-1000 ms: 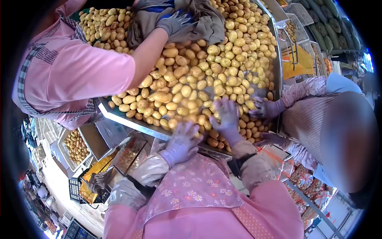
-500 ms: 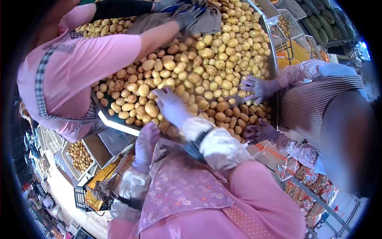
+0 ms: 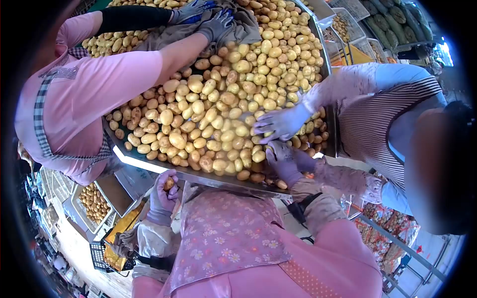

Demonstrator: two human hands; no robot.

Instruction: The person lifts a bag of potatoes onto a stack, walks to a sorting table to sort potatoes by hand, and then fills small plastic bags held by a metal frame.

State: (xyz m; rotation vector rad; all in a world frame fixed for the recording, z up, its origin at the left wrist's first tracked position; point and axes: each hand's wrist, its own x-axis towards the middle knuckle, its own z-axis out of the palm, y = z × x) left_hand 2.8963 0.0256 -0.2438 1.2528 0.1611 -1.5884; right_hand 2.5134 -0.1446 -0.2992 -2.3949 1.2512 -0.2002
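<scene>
A wide metal-rimmed sorting table (image 3: 198, 178) is heaped with yellow-brown potatoes (image 3: 218, 124). In a pale purple glove, my left hand (image 3: 166, 196) is off the near edge, low and to the left, with its fingers curled around a small brown potato (image 3: 169, 184). My right hand (image 3: 283, 161), gloved too, reaches over the near right part of the heap with its fingers stretched out onto the potatoes. Its fingertips are partly hard to make out. A co-worker's gloved hand (image 3: 280, 123) lies just beyond it, and that person's other hand is partly hidden behind mine.
On the left, another person's gloved hands (image 3: 216, 26) press a grey cloth (image 3: 238, 37) on the potatoes. A crate of potatoes (image 3: 93, 201) stands below at left beside a black basket (image 3: 101, 256). Net sacks (image 3: 385, 223) sit at lower right; more crates stand behind right.
My right hand has moved right across the heap to the near right corner. My left hand has dropped slightly left and now shows a potato. The right co-worker's upper hand has moved left.
</scene>
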